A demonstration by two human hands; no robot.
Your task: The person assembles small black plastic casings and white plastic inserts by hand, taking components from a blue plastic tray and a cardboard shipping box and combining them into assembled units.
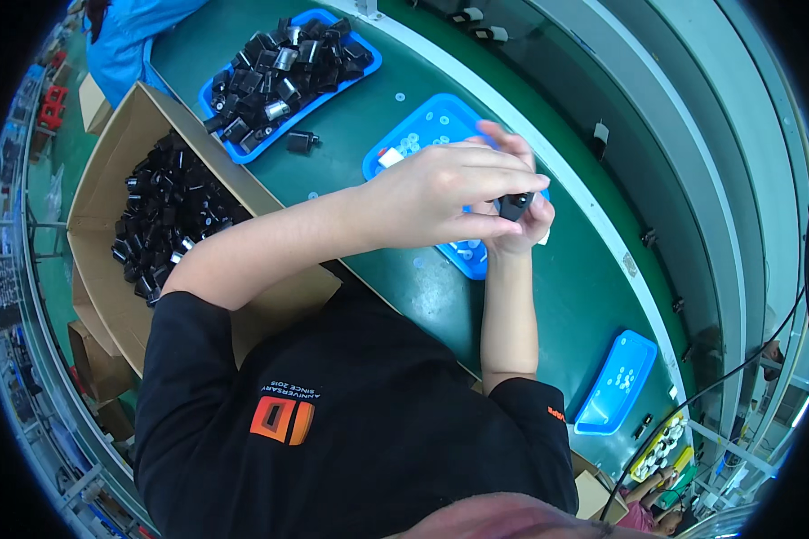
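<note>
My left hand reaches across, its fingers and thumb closed around the end of a small black part. My right hand cups the same part from the other side, fingers curled behind it. Both hands hang over a blue tray with small translucent white rings in it. A white block with a red end lies in that tray, beside my left wrist. Whether a ring is between my fingers is hidden.
A blue tray heaped with black parts stands at the far left, one loose part beside it. An open cardboard box with many more is at my left. Another blue tray lies right. A person in blue is far left.
</note>
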